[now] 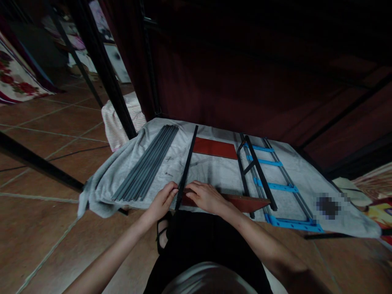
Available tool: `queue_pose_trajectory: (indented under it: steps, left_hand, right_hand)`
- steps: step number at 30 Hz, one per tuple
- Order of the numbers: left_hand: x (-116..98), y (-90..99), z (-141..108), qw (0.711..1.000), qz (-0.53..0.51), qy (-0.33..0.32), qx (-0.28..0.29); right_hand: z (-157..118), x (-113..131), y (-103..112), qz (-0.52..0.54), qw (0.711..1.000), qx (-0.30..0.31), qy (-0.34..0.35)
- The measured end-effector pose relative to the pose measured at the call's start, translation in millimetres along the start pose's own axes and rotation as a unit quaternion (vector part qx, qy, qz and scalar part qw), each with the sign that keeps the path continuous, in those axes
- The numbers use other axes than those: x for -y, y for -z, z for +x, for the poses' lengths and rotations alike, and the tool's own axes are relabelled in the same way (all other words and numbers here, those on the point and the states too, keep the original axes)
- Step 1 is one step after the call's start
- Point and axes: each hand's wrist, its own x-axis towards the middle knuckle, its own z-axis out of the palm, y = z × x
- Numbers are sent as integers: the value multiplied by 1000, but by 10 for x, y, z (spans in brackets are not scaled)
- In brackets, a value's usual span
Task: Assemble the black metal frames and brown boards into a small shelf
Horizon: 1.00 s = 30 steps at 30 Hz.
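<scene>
A long black bar (188,159) lies front to back on the grey cloth, along the left ends of two red-brown boards. My left hand (164,199) is closed at the left side of the bar's near end, its fingertips pressed together; any small item in them is too small to make out. My right hand (206,197) curls its fingers over the left end of the near board (245,202), close to the bar. The far board (214,148) lies flat. A black frame (259,171) with a cross brace stands at the near board's right end.
Several grey tubes (147,163) lie side by side on the cloth, with small metal parts (168,158) near them. Right of the black frame is a rack with blue crosspieces (275,186). Dark posts (102,69) rise at the left, and a dark red curtain (226,81) hangs behind.
</scene>
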Motion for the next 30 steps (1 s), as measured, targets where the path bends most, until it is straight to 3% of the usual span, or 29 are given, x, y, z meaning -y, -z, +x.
queue_pose_trajectory:
  steps: [5,12,22,26,28,30]
  left_hand:
    - [79,-13,-6,999,31,-28,-9]
    - [-42,3,18,998,-24,59,6]
    - [-5,-53,8,999,-21,18,-26]
    - [162,-61,-16,992,-78,52,-80]
    - [343,-117,-74,983,-96,93,-129]
    - [549,-225,-167,977,-82,138,-143]
  right_hand:
    - [6,-13,-6,6,1000,-8,7]
    - [-3,6,4,-3,1000,-3,-6]
    - [2,71,39,-26,999,18,-22]
    - [18,147,44,-53,996,15,-67]
    - [53,169,39,-64,996,41,-50]
    - [105,173,32,-83,993,77,-27]
